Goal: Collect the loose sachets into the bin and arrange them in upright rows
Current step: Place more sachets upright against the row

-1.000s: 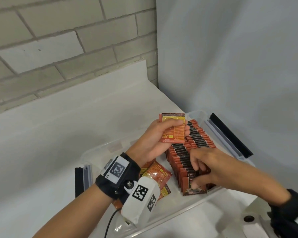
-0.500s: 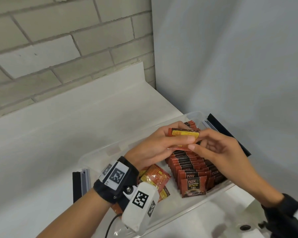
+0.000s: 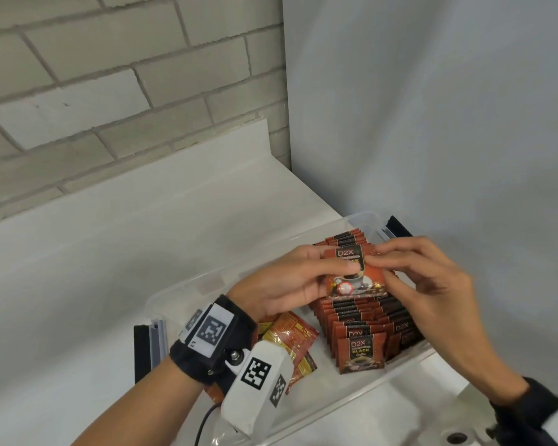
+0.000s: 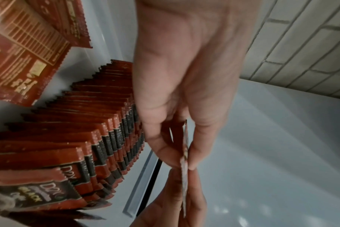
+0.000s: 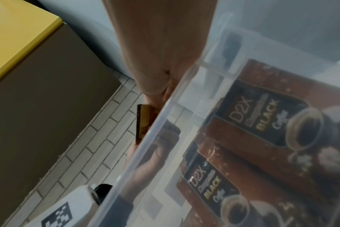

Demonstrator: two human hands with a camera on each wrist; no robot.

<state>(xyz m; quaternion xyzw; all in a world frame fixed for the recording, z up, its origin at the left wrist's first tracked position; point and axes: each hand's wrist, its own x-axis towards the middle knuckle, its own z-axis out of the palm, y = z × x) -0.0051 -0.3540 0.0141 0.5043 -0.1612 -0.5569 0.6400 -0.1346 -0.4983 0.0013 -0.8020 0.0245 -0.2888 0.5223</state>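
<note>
Currently: one sachet (image 3: 355,272), pinched upright by left hand (image 3: 290,281) and right hand (image 3: 429,284) above clear bin (image 3: 181,288); upright rows (image 3: 364,320) inside bin; loose sachets (image 3: 290,339) inside, left of rows.

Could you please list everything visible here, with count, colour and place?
held sachet: one, red-brown, above the bin, pinched by both hands.
upright sachets: two rows, red and black, in the bin's right part.
loose sachets: several, orange-red, lying flat in the bin's left part.
bin: one, clear plastic, on the white counter.
brick wall: grey, behind.
left hand: grips sachet.
right hand: pinches sachet.
</note>
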